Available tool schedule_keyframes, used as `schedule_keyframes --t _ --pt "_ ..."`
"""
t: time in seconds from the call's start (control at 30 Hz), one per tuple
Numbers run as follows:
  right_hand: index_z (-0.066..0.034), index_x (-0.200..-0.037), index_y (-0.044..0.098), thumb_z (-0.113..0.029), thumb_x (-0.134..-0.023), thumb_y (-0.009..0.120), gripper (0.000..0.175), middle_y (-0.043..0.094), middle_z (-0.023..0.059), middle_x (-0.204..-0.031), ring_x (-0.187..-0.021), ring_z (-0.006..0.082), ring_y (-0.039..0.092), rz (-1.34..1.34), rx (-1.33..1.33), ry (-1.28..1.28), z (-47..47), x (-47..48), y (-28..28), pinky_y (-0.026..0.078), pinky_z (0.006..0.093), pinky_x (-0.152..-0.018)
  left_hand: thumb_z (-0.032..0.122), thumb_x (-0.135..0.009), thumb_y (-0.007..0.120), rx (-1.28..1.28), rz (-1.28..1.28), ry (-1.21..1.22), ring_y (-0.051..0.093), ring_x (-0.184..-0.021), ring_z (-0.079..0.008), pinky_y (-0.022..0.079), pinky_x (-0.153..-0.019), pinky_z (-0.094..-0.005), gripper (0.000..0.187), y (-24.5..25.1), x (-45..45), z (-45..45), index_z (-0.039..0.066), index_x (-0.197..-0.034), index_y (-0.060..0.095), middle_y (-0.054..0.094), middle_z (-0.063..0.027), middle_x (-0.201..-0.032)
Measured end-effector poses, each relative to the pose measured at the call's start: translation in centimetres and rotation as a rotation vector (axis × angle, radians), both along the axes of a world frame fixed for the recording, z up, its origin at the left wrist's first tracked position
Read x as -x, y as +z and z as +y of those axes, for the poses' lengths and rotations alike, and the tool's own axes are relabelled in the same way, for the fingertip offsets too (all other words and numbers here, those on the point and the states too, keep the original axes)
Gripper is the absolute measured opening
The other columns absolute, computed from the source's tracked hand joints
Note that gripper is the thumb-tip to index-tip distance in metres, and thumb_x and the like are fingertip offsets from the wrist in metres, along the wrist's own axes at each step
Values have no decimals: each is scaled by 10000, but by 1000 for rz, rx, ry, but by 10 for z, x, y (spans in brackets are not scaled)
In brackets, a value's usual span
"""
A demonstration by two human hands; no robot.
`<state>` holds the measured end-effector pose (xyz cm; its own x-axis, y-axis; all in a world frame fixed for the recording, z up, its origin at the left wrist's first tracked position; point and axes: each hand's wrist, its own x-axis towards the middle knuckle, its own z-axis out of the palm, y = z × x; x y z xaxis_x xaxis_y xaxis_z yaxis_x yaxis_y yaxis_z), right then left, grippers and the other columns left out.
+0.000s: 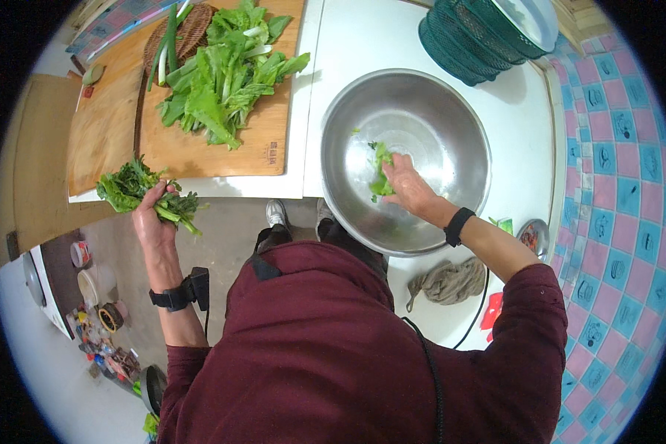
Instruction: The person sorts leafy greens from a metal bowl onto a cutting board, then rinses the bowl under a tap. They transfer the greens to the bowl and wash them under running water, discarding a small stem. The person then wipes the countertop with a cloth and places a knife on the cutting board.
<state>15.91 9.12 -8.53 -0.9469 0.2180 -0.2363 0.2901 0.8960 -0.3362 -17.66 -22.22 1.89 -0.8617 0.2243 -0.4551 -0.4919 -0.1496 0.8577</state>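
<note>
My left hand (pixel 154 208) is closed around a bunch of leafy greens (pixel 125 186), out past the near edge of the counter. Inside a large stainless steel basin (pixel 347 111), my right hand (pixel 408 186) touches green leaf pieces (pixel 380 175) with its fingertips; whether it grips them I cannot tell. A few small green bits lie apart on the basin's inner wall. On the wooden cutting board (pixel 255 158) left of the basin rests a loose heap of leafy greens (pixel 222 83). Spring onions (pixel 171 47) lie across a brown woven mat (pixel 200 25) behind the heap.
Behind the basin stands a green mesh basket (pixel 466 44). A grey-brown cloth (pixel 449 282), a small metal dish (pixel 534 236) and a red item (pixel 492 311) lie on the near right counter. Buckets (pixel 97 283) and assorted clutter occupy the floor at left. A tiled wall (pixel 610 166) borders the right.
</note>
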Motion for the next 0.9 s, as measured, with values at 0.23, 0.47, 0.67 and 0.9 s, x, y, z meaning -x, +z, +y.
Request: schedule_keyframes --t 0.23,0.47,0.67,0.9 --pt "-5 -959 624 26 -573 593 389 598 203 -938 -916 354 561 179 215 -104 41 47 -14 456 397 -803 -3 -768 586 10 8 12 595 -656 -154 522 -603 -269 235 17 -4 8 -20 -993 518 582 -96 -813" --pt "45 -1080 579 21 -702 623 382 625 117 -941 -792 158 605 374 1204 -776 18 126 103 509 290 -692 -23 -753 593 -175 -13 15 598 -646 -184 531 -574 -288 279 30 11 -21 -31 -1015 497 592 -113 -831" --pt "18 -1081 569 -46 -738 679 366 602 77 -950 -831 132 558 438 1407 -595 -159 282 102 457 241 -726 27 -754 636 -94 86 -43 607 -636 -162 515 -568 -293 187 21 22 -53 -26 -914 556 609 -81 -764" --pt "66 -1138 491 -197 -936 470 333 577 91 -989 -866 125 550 122 1761 -396 -399 401 83 457 244 -742 352 -862 567 530 315 17 535 -640 -137 461 -594 -345 391 19 69 -187 -34 -884 628 620 -112 -684"
